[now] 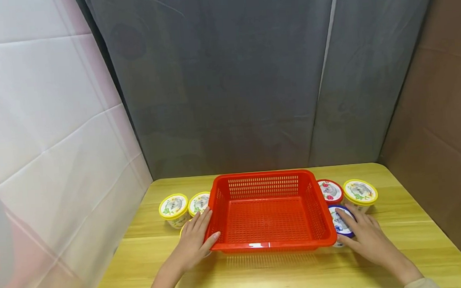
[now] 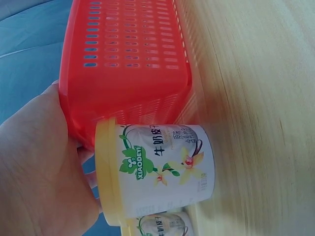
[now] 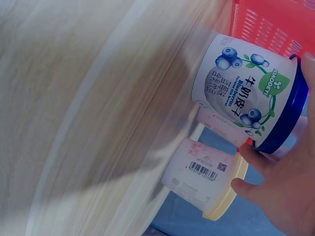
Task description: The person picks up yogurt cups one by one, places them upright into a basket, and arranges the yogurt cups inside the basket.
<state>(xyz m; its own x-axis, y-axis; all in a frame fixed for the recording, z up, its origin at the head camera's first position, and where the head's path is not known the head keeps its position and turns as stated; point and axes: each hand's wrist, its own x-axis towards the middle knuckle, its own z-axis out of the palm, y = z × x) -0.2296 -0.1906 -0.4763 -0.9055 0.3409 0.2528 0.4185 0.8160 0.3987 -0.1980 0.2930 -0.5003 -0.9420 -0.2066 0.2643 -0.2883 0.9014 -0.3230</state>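
A red plastic basket [image 1: 266, 224] with slotted sides sits in the middle of the wooden table. My left hand [image 1: 195, 239] lies at its front left corner, thumb on the rim and fingers extended above a yellow-lidded tub [image 2: 165, 169] beside the basket. That tub is mostly hidden under the hand in the head view. On the other side, my right hand [image 1: 367, 239] grips a blue-lidded blueberry tub [image 3: 246, 88] by its lid, thumb and fingers on opposite sides. This tub stands close against the basket's right wall.
Two more yellow-lidded tubs, one at the far left [image 1: 174, 207] and another near the basket [image 1: 198, 203], stand behind my left hand. Behind my right hand are a red-lidded tub [image 1: 330, 191] and a yellow-lidded tub [image 1: 360, 192]. A grey curtain [image 1: 226, 82] hangs behind the table.
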